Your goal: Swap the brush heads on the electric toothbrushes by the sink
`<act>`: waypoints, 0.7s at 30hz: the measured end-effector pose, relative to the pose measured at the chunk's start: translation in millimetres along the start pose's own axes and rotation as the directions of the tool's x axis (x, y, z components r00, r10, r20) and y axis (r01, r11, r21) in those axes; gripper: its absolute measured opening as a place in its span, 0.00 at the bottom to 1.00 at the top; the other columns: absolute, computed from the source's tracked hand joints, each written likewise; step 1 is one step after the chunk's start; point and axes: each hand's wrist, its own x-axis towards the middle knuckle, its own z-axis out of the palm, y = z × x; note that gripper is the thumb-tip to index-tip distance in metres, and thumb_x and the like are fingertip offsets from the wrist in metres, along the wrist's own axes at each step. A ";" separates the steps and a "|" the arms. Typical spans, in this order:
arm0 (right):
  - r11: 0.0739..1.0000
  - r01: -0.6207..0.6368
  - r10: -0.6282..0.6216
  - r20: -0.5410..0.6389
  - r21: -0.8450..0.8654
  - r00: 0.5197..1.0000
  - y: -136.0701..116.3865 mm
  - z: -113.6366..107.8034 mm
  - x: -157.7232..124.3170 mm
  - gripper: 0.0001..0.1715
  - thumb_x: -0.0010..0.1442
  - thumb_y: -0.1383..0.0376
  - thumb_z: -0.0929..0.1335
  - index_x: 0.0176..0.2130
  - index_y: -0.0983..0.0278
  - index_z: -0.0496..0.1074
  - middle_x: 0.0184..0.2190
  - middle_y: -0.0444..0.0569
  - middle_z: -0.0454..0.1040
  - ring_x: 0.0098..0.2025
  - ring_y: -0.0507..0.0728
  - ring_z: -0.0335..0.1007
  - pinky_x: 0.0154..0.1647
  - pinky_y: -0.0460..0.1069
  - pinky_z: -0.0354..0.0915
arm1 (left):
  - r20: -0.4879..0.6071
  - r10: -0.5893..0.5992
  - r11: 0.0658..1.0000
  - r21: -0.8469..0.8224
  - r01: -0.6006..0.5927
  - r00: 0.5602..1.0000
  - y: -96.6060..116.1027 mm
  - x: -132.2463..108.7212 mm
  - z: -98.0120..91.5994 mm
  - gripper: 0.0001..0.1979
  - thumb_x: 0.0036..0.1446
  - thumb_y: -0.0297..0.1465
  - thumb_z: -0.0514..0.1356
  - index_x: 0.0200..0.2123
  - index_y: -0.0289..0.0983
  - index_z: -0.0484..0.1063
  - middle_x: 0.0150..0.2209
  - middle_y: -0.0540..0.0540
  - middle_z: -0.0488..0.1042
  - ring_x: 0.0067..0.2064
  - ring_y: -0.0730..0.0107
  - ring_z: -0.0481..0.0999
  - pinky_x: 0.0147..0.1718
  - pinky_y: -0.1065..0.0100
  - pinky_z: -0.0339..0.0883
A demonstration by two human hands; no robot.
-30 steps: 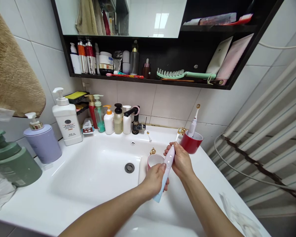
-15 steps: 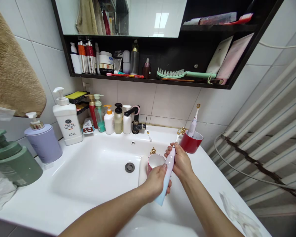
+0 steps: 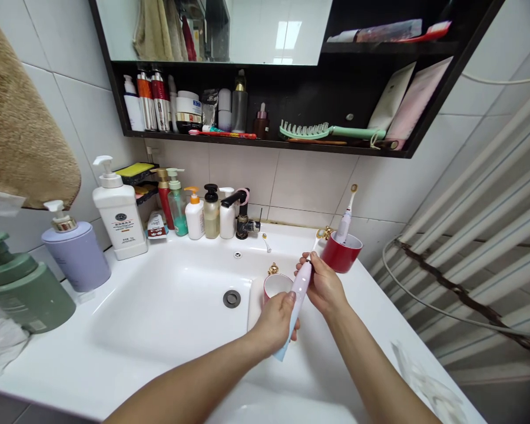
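Observation:
My left hand (image 3: 274, 321) is wrapped round an electric toothbrush handle (image 3: 300, 282), pink at the top and fading to pale blue at its lower end. At the handle's top a small dark tip shows. The fingers of my right hand (image 3: 324, 282) pinch the white toothbrush head (image 3: 317, 241) just above that tip; its lower part is hidden by the fingers. Behind my left hand a red cup with a white inside (image 3: 277, 285) stands on the right of the basin. Beyond my right hand, a second red cup (image 3: 342, 254) holds another electric toothbrush (image 3: 345, 225), upright and slightly tilted.
A loose brush head (image 3: 266, 242) lies on the sink ledge right of the black faucet (image 3: 242, 218). Pump bottles (image 3: 195, 218) line the back and left edges of the white sink (image 3: 159, 306). A dark cabinet shelf (image 3: 269, 144) hangs above. Crumpled clear plastic (image 3: 428, 383) lies at right.
The toothbrush handle has shifted slightly down and left with my left hand, and its dark tip now shows apart from the brush head in my right fingers.

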 end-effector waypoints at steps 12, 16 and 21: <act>0.998 0.065 -0.064 -0.051 0.027 0.997 -1.5 -5.9 5.8 0.09 0.43 0.60 0.63 0.21 0.63 0.61 0.12 0.37 0.58 0.14 0.45 0.54 0.18 0.43 0.59 | 0.002 -0.014 0.994 0.111 0.013 1.000 -5.8 -2.9 5.1 0.21 0.45 0.48 0.38 0.24 0.35 0.54 0.16 0.53 0.58 0.14 0.81 0.57 0.14 0.75 0.53; 0.996 0.075 -0.081 -0.120 -0.049 0.990 -10.2 -20.4 18.3 0.08 0.43 0.61 0.63 0.22 0.64 0.63 0.15 0.39 0.61 0.16 0.45 0.57 0.18 0.42 0.60 | -0.002 -0.035 0.996 0.083 0.035 0.999 -1.6 -2.3 2.0 0.20 0.46 0.46 0.39 0.24 0.35 0.55 0.16 0.53 0.58 0.13 0.81 0.57 0.14 0.75 0.52; 0.895 0.092 -0.128 -0.052 -0.437 0.990 8.4 -15.6 45.1 0.07 0.38 0.64 0.65 0.22 0.66 0.65 0.12 0.39 0.60 0.15 0.46 0.57 0.16 0.44 0.59 | -0.132 -0.100 0.991 -0.106 0.087 0.986 14.9 2.4 -7.6 0.18 0.48 0.43 0.37 0.25 0.35 0.55 0.16 0.53 0.58 0.14 0.81 0.57 0.14 0.75 0.51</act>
